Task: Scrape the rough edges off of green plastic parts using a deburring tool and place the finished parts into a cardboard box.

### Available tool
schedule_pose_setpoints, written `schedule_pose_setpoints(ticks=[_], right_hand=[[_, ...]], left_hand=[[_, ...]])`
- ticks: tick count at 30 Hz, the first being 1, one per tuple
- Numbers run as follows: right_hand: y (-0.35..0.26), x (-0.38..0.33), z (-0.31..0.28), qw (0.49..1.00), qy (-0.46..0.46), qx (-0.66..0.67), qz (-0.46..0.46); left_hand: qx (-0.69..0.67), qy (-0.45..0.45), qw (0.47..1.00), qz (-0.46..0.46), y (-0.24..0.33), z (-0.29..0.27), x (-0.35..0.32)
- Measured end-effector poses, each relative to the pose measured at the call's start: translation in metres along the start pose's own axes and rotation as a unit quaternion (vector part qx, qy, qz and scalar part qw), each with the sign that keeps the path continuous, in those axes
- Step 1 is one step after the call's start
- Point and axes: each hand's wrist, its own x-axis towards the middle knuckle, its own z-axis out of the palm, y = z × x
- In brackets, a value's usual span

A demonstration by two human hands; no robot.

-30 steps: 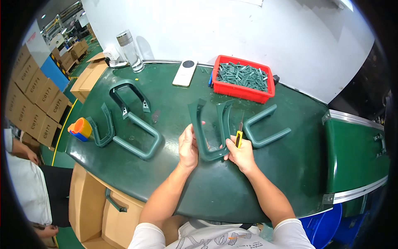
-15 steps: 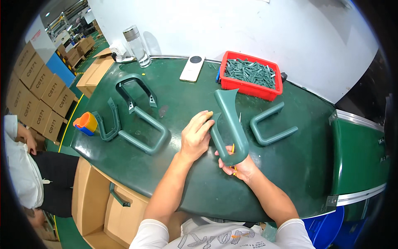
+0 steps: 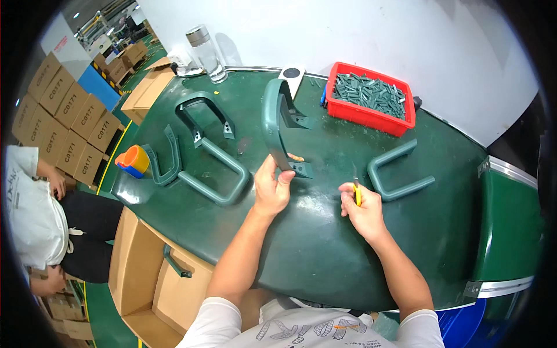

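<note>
My left hand (image 3: 272, 188) is closed round one end of a green U-shaped plastic handle (image 3: 271, 119), held up off the table with its flared, holed ends toward the right. To the right, my right hand (image 3: 362, 211) grips a slim yellow-handled knife (image 3: 357, 194), its thin tip pointing away from me and hard to make out. The knife is apart from the handle. Just beyond that hand, another green handle (image 3: 383, 180) lies on the table. Several more lie at the left, among them a handle (image 3: 223, 168) and one farther back (image 3: 200, 101).
A red bin (image 3: 371, 113) of small green pieces stands at the back, beside a phone (image 3: 292, 75). A glass bottle (image 3: 209, 58) and an orange-and-blue container (image 3: 134, 159) are on the left. An open carton (image 3: 130, 272) sits below the table edge; a person (image 3: 43, 214) is beside it.
The handle has turned over in my left hand and moved left, so its bend now points up and away. My right hand has drawn off it to the right, still gripping the knife.
</note>
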Motion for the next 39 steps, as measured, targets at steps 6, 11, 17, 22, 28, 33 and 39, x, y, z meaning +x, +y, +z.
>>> schedule_pose_setpoints(ticks=[6,11,17,22,28,33,39], right_hand=[[0.008,-0.009,0.000,0.938,0.080,-0.256,-0.219],[0.010,-0.010,-0.001,0.925,0.086,-0.291,-0.229],[0.009,-0.009,-0.004,0.892,0.106,-0.311,-0.311],[0.017,-0.010,-0.002,0.915,0.125,-0.271,-0.270],[0.017,-0.010,0.001,0.916,0.120,-0.287,-0.255],[0.018,-0.011,0.004,0.915,0.128,-0.287,-0.255],[0.015,-0.011,0.003,0.915,0.125,-0.294,-0.246]], left_hand=[[-0.043,-0.019,0.999,-0.007,-0.005,0.004,-0.007],[-0.055,-0.083,0.995,-0.026,0.000,0.000,-0.005],[0.033,-0.053,0.998,-0.021,-0.002,0.000,-0.012],[-0.054,-0.082,0.995,-0.022,0.009,0.006,-0.007],[-0.105,-0.094,0.990,-0.030,0.004,0.004,-0.005],[-0.094,-0.086,0.991,-0.041,0.005,0.004,-0.006],[-0.102,-0.086,0.990,-0.046,0.001,0.003,-0.006]])
